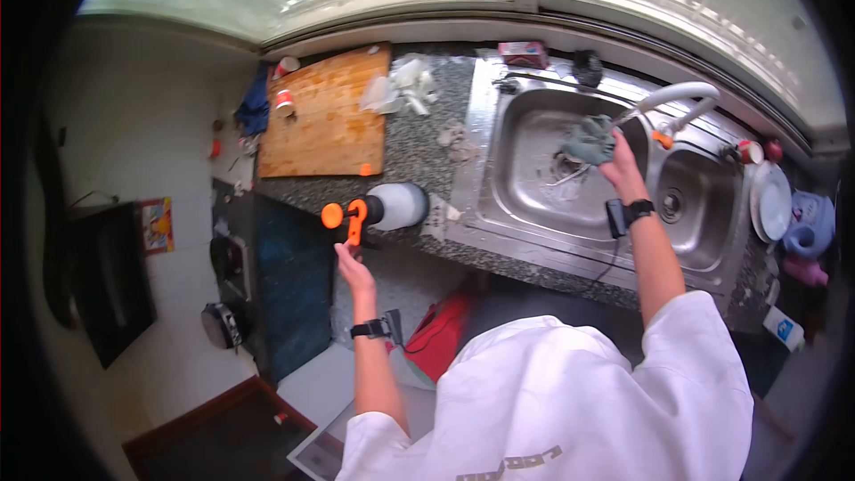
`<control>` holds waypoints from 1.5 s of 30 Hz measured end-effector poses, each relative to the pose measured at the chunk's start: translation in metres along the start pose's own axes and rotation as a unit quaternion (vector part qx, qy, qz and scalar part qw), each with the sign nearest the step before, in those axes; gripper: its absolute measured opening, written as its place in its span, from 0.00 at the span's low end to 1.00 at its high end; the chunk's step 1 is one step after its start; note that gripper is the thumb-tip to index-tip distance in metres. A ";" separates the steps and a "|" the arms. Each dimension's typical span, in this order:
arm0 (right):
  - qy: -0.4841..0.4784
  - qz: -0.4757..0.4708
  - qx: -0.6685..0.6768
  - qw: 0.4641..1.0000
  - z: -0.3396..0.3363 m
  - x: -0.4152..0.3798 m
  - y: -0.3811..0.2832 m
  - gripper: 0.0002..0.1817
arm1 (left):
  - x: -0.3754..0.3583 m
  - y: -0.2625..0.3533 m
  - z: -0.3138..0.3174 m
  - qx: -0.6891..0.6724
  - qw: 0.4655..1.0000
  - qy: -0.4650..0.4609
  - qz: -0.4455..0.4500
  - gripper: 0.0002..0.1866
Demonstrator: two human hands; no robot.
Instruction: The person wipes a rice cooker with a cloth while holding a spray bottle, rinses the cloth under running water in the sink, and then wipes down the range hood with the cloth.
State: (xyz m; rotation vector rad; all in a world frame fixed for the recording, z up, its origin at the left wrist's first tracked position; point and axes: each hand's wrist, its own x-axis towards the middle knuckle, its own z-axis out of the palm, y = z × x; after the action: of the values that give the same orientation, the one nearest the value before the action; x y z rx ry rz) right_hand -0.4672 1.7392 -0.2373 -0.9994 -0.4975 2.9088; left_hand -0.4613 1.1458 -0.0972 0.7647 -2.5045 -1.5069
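My right hand point(619, 163) is closed around a wet grey-green cloth point(587, 141), held over the left basin of the steel sink point(525, 191). The white curved faucet point(681, 93) arches just beside it, and a thin stream of water shows below the cloth. My left hand point(356, 274) is at the counter's front edge, fingers stretched out close to the orange trigger of a spray bottle point(401, 206). That bottle has a whitish body, a black collar and an orange nozzle; whether my fingertips touch the trigger is hard to tell.
A wooden cutting board point(325, 120) with a small red-and-white cup point(284, 104) lies at the left. Crumpled white plastic point(411, 85) sits beside it. White plates point(769, 200) and a blue jug point(809, 223) stand right of the sink. A window runs behind the counter.
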 end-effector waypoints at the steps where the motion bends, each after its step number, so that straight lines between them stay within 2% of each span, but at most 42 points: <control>1: -0.027 -0.004 0.011 1.000 -0.001 0.004 -0.001 0.23 | 0.010 -0.009 0.008 -0.021 1.000 -0.001 0.011 0.37; 3: -0.078 -0.015 0.018 0.997 0.011 0.001 -0.004 0.23 | 0.007 0.005 0.019 -0.106 0.990 -0.085 0.023 0.37; 4: -0.107 -0.016 0.021 0.994 0.008 0.008 -0.005 0.23 | 0.007 0.009 0.033 -0.144 0.988 -0.051 0.032 0.34; 5: -0.136 -0.014 0.024 0.990 0.007 0.016 -0.004 0.24 | 0.006 0.013 0.036 -0.141 0.988 -0.062 0.031 0.34; 7: -0.140 -0.030 -0.016 0.990 0.019 0.014 -0.005 0.27 | 0.004 0.021 0.036 -0.299 0.944 -0.135 -0.022 0.30; 9: -0.152 -0.036 -0.037 0.987 0.035 0.011 -0.005 0.30 | 0.005 0.027 0.039 -0.288 0.950 -0.117 -0.031 0.28; 12: -0.123 -0.018 -0.048 0.991 0.040 0.009 -0.008 0.31 | 0.010 0.037 0.042 -0.295 0.939 -0.171 -0.045 0.26; 15: -0.151 -0.006 -0.039 0.988 0.034 0.006 -0.010 0.30 | -0.005 0.082 0.059 -0.153 0.973 -0.170 -0.021 0.24; 16: -0.145 -0.004 -0.053 0.988 0.032 0.002 -0.010 0.29 | -0.006 0.089 0.061 -0.129 0.968 -0.216 0.005 0.23; 17: -0.175 -0.004 -0.052 0.983 0.030 0.000 -0.009 0.29 | -0.008 0.096 0.063 -0.105 0.959 -0.263 0.031 0.23; 19: -0.175 -0.020 -0.059 0.983 0.031 -0.016 -0.009 0.27 | -0.020 0.118 0.067 -0.079 0.929 -0.361 0.019 0.22; 23: -0.146 0.014 0.003 0.989 0.041 -0.050 -0.003 0.27 | -0.050 0.157 0.092 -0.031 0.892 -0.451 -0.005 0.22; 25: -0.179 0.050 0.089 0.979 0.035 -0.049 0.005 0.27 | -0.065 0.171 0.110 -0.020 0.867 -0.497 -0.029 0.21; 27: -0.205 0.038 0.114 0.971 0.031 -0.046 0.014 0.26 | -0.080 0.187 0.132 0.009 0.845 -0.534 -0.015 0.22; 29: -0.240 0.033 0.159 0.957 0.029 -0.045 0.018 0.26 | -0.085 0.190 0.155 0.008 0.828 -0.560 -0.031 0.21; 31: -0.245 0.023 0.167 0.955 0.032 -0.049 0.018 0.26 | -0.091 0.199 0.178 -0.003 0.788 -0.612 -0.067 0.19; 36: -0.233 -0.005 0.165 0.958 0.030 -0.051 0.006 0.26 | -0.092 0.205 0.213 0.048 0.755 -0.648 -0.091 0.16; 39: -0.230 0.015 0.142 0.963 0.022 -0.055 0.003 0.27 | -0.095 0.208 0.220 0.074 0.757 -0.644 -0.084 0.14; 41: -0.196 0.027 0.133 0.971 0.026 -0.059 0.003 0.27 | -0.093 0.209 0.222 0.094 0.760 -0.640 -0.070 0.13; 45: -0.206 0.031 0.141 0.968 0.028 -0.060 0.010 0.28 | -0.099 0.209 0.221 0.126 0.761 -0.635 -0.052 0.13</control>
State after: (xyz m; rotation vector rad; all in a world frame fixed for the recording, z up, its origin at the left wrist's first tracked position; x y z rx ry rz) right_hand -0.4357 1.7139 -0.1833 -0.3820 -0.0501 3.1266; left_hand -0.5282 1.4467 -0.0136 -0.3690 -3.6350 -2.2208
